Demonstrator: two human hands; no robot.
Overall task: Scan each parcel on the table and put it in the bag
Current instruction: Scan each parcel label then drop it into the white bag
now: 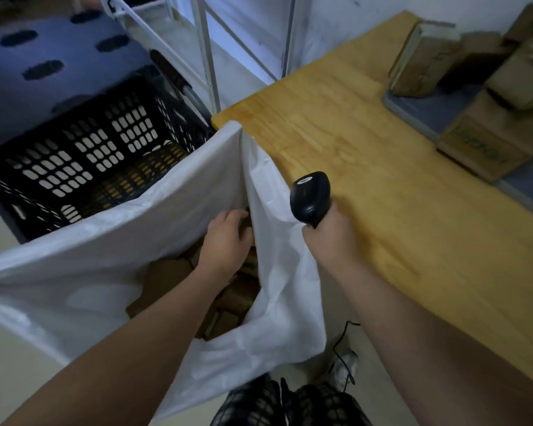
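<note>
Reaching down into the white bag (136,241), your left hand (226,238) sits in the bag's open mouth near the middle of your view. Its fingers bend down toward the brown parcels in the bag (170,275). The fingertips are tucked against the bag's fold, so I cannot tell if they hold a parcel or nothing at all. Your right hand (326,238) is just beside it at 3 o'clock, over the edge of the wooden table (366,167). Its fingers are wrapped tight round the handle of the black scanner (310,196), and the scanner's head points up and away from you. The job looks partly done. Several boxes lie in the bag already, stacked on each other. More are left to do: a pile of parcels on the table (486,142) waits far off at 2 o'clock, some of them resting on a grey mat (434,115). Each one needs a scan and a trip to the bag. The blur hides how many there are. A black crate (83,161) stands behind the bag at 10 o'clock.
</note>
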